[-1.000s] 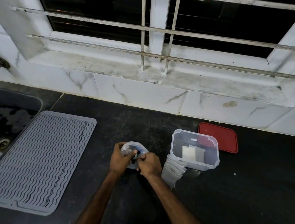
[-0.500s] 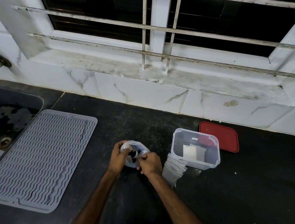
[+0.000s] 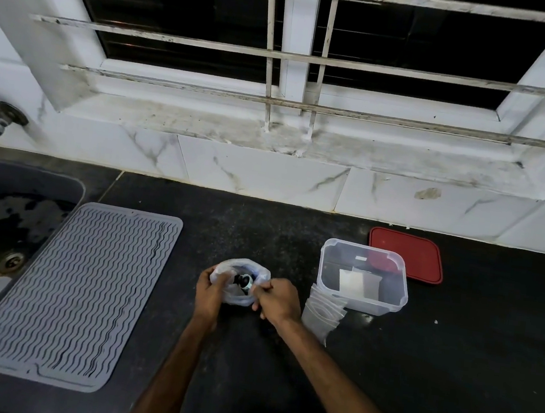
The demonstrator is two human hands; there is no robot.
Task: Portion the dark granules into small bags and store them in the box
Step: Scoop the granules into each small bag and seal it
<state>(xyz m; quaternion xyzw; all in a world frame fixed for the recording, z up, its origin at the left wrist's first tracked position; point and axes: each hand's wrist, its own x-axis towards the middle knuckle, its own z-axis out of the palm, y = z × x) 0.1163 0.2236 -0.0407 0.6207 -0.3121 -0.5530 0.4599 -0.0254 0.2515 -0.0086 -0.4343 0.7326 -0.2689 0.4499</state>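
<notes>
Head view: I hold the bag low over the near middle of the counter, with the mat to its left and the box to its right. My left hand curls round the bag's left side and my right hand pinches its right rim, so both are closed on the film with the mouth pulled open between them. The granules show as a dark patch inside. The bag looks like thin, soft, slick plastic that will sag and fold, so I judge the rolled rim the best hold, with light pressure. The small bags lean in a flimsy stack against the box's near left corner. Each will want a pinch at its top edge. My fingertips are hidden in the folds. Something shiny sits among the granules, but I cannot tell what it is or how much is left. A pale flat piece lies in the box, unclear. The lid is partly behind it.
</notes>
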